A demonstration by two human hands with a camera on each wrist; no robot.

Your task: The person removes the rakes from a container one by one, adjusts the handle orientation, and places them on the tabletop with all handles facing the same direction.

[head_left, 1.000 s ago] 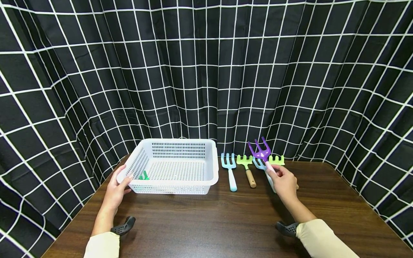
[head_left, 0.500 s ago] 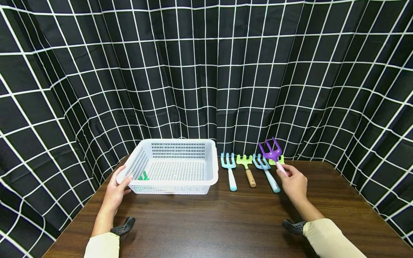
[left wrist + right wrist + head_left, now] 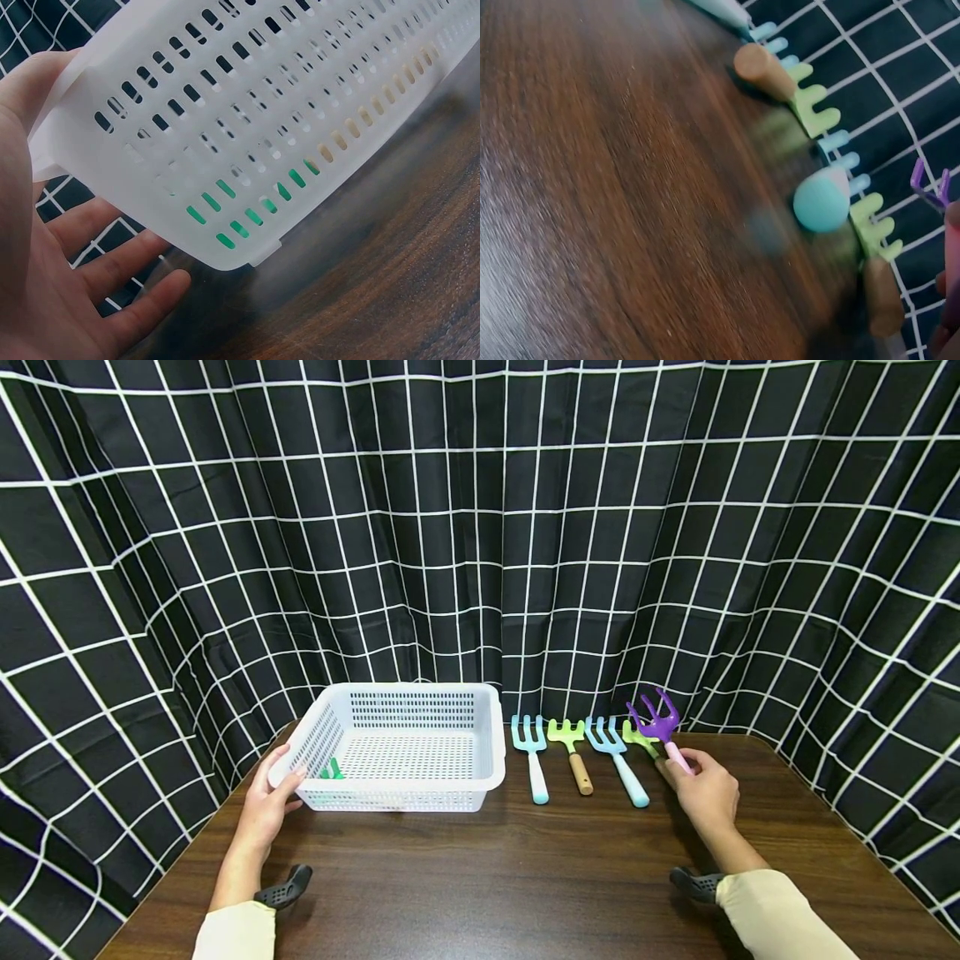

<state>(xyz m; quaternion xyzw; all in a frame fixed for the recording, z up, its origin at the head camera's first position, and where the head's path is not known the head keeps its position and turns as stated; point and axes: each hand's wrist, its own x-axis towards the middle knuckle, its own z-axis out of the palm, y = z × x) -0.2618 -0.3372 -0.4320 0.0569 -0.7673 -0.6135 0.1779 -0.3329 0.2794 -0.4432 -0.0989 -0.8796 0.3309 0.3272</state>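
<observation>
My left hand (image 3: 264, 797) grips the near left corner of a white slotted plastic basket (image 3: 401, 784), its thumb over the rim and its fingers outside. A green pronged piece (image 3: 334, 770) lies inside that corner; green and beige show through the slots in the left wrist view. At the right, my right hand (image 3: 708, 789) pinches the pink handle of a purple garden hand fork (image 3: 660, 725), prongs pointing away. It is over a green hand rake with a wooden handle (image 3: 883, 296), partly hidden by the hand in the head view.
Left of that rake, side by side on the brown wooden table (image 3: 480, 877), lie a blue hand fork (image 3: 617, 753), another green rake (image 3: 573, 756) and another blue fork (image 3: 532, 752). A black curtain with white grid lines (image 3: 465, 527) hangs behind and at both sides.
My right hand has carried the purple hand fork to the right, past the second blue fork and to the rightmost green rake. The left hand and basket have stayed put.
</observation>
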